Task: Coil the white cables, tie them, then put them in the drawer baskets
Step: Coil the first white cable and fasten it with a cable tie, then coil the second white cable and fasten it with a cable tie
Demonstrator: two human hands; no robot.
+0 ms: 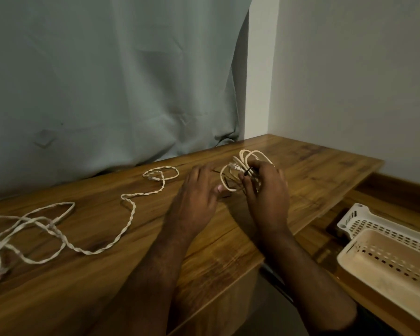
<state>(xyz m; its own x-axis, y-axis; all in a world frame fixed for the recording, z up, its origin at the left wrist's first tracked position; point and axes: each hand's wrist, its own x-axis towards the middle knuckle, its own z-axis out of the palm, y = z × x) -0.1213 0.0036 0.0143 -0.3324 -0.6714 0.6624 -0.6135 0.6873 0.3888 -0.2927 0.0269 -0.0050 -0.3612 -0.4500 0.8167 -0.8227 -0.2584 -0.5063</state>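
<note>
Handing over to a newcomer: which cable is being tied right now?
On the wooden desk, look near the far right corner. The coiled cable sits bunched in the right hand. Unlike the loose cable sprawled leftward, it forms compact loops.

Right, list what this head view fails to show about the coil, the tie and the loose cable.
- Black tie: too small and dark, half covered by the right hand; fastened or not, unclear.
- Coiled cable: near side hidden by the right hand's fingers.
- Left hand: fingertips blurred; touching the coil or not, unclear.
- Loose cable: cut off at the left edge.
- Baskets: cut off at the right edge.
</note>
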